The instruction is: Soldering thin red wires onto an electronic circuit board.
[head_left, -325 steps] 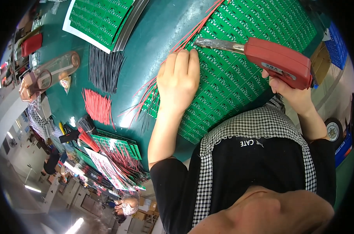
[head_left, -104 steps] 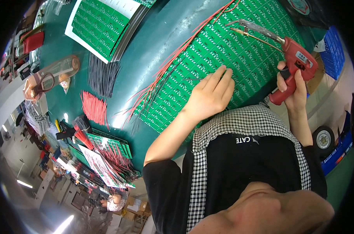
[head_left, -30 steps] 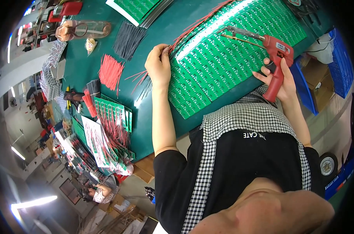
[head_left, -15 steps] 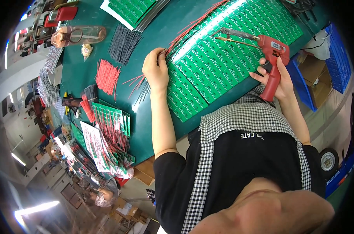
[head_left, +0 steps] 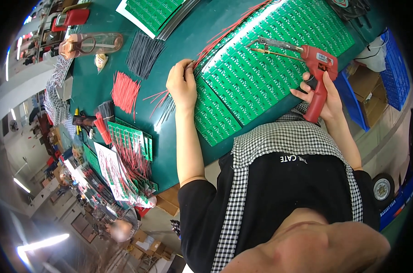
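Note:
My right hand (head_left: pixel 330 101) grips the red handle of a soldering gun (head_left: pixel 319 61), a finger by its dark trigger. The gun's metal tip points left above a wide sheet of green circuit boards (head_left: pixel 279 59). My left hand (head_left: pixel 182 86) is closed at the sheet's left end, thumb and fingers pinched together at the edge. Red and black wires (head_left: pixel 163 102) fan out from under this hand, and it seems to hold them; the fingertips partly hide the grip. More red wires (head_left: pixel 220 36) run along the sheet's far edge.
Loose black wires (head_left: pixel 145 53) and red wires (head_left: pixel 126 91) lie in bundles on the green table. A plastic bottle (head_left: pixel 95 43) lies beyond them. Wired boards (head_left: pixel 129 141) are stacked at left; more boards (head_left: pixel 154 16) lie at the far side. Blue crates (head_left: pixel 395 68) stand at right.
The soldering gun has dropped slightly toward me, and its tip has shifted a little. My left hand stays almost in the same place, closed.

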Tool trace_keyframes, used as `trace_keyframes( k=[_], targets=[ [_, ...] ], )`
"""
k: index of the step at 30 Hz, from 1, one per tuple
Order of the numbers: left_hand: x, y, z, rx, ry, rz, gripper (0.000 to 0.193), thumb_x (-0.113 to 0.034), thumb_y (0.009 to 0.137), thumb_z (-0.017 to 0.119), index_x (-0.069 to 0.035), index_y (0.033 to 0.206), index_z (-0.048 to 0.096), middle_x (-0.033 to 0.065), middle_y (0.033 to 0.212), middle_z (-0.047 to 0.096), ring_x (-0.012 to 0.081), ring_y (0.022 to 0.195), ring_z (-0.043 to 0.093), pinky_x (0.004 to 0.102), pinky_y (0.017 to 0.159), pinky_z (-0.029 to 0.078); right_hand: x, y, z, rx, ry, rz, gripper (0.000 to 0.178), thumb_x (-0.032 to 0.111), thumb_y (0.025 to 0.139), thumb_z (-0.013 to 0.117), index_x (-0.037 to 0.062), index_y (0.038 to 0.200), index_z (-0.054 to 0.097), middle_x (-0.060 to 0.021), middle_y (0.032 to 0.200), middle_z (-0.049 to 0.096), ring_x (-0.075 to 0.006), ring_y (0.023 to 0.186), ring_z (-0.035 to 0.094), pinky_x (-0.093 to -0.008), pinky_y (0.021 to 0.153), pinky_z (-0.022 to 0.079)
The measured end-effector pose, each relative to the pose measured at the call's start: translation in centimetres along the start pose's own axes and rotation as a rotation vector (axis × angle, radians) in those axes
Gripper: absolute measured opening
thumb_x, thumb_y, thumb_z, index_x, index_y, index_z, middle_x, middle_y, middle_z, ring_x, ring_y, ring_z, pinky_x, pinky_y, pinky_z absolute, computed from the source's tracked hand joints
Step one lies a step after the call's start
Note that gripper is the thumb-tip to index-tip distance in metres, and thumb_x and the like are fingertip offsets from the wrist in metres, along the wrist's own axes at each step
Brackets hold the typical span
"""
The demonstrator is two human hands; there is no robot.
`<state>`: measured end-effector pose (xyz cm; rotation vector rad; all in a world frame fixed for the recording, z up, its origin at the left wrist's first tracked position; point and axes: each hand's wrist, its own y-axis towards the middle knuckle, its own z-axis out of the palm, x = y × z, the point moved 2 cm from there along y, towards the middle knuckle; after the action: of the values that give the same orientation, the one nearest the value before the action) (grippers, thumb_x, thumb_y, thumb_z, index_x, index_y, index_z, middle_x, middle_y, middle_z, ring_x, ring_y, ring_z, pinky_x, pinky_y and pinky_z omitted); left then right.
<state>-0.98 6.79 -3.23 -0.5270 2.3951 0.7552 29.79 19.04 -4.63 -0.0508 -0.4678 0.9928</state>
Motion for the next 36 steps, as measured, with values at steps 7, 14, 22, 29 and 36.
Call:
trace_keyframes(
  k=[7, 14, 22, 29, 36],
  targets=[
    [1.2, 0.7, -2.2, -0.108, -0.162, -0.183, 0.007, -0.002, 0.083, 0.055, 0.002, 0.087, 0.06, 0.0057, 0.081, 0.063, 0.0105, 0.076, 0.059, 0.0219, 0.068, 0.045, 1.1, -0.7, 0.5, 0.031, -0.038, -0.026, 0.044, 0.034, 0.094, 0.036, 0.0036, 0.125, 0.033, -0.0108, 0.104, 0.05, -0.014, 0.072, 0.049, -0.0337, 0.072, 0.047],
    [-7.8, 4.6, -1.6, -0.117, 0.322, 0.496, 0.024, 0.001, 0.061, 0.06, -0.003, 0.085, 0.063, 0.01, 0.076, 0.058, 0.0238, 0.068, 0.057, 0.03, 0.058, 0.047, 5.1, -1.0, 2.9, -0.066, -0.489, -0.228, 0.043, 0.022, 0.091, 0.045, -0.0018, 0.123, 0.031, -0.0176, 0.107, 0.05, -0.0098, 0.057, 0.046, -0.0191, 0.045, 0.04],
    [-9.1, 4.2, 5.1, 0.209, 0.332, 0.653, 0.02, -0.007, 0.063, 0.06, -0.003, 0.083, 0.06, 0.0035, 0.072, 0.052, 0.0153, 0.065, 0.054, 0.0252, 0.051, 0.043, 5.9, 0.3, 5.2, -0.197, -0.848, -0.212, 0.044, 0.01, 0.079, 0.057, -0.0036, 0.117, 0.042, -0.0173, 0.097, 0.058, -0.0079, 0.052, 0.046, -0.0193, 0.046, 0.039],
    [-8.9, 4.6, 6.2, 0.241, 0.301, 0.629, 0.019, -0.006, 0.065, 0.059, -0.002, 0.083, 0.06, 0.0046, 0.073, 0.052, 0.0159, 0.066, 0.054, 0.0249, 0.055, 0.044, 5.9, -0.3, 6.0, -0.282, -0.928, -0.023, 0.043, 0.009, 0.076, 0.065, 0.0006, 0.115, 0.049, -0.0065, 0.095, 0.059, -0.0061, 0.068, 0.047, -0.0203, 0.058, 0.039],
    [-8.5, 4.2, 6.1, 0.27, 0.261, 0.614, 0.018, -0.006, 0.066, 0.058, 0.0, 0.083, 0.059, 0.0062, 0.075, 0.053, 0.0173, 0.069, 0.055, 0.0254, 0.057, 0.045, 5.0, -0.3, 5.9, -0.286, -0.932, 0.001, 0.041, 0.006, 0.076, 0.065, 0.0013, 0.113, 0.051, -0.0057, 0.094, 0.059, -0.0082, 0.077, 0.051, -0.0211, 0.063, 0.042]
  ],
)
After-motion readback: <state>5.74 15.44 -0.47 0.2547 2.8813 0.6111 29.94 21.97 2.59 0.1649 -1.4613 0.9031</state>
